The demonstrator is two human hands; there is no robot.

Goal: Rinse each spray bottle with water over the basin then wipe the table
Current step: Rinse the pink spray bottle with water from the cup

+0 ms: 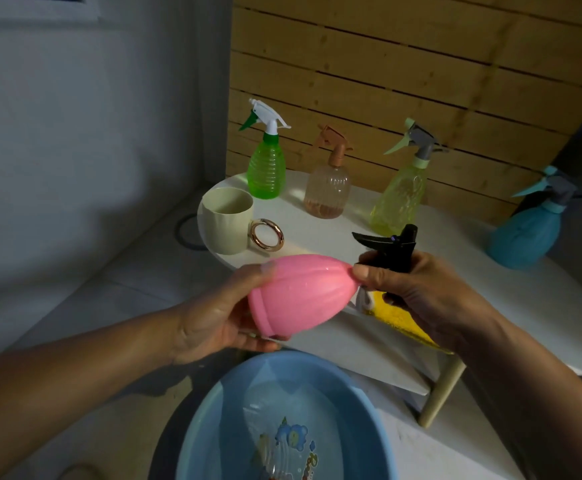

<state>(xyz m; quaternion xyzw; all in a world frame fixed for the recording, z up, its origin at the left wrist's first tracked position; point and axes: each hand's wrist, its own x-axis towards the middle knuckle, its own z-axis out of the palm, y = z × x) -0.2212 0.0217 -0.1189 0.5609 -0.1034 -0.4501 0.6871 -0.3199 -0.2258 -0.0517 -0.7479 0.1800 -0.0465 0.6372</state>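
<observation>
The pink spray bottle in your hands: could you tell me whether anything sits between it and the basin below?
Nothing visible does. The pink spray bottle lies on its side in the air, left hand on its base, right hand round its black trigger head. The blue basin lies open just below it; the yellow cloth lies aside on the table.

I see a white bench [317, 233] with a cream cup [227, 225], a green bottle [267, 168], a peach bottle [327, 192], a yellow-green bottle [398, 199], a blue bottle [525, 233] and a yellow cloth [400, 318] on it. A blue basin [213, 410] sits on the floor [116, 431].
</observation>
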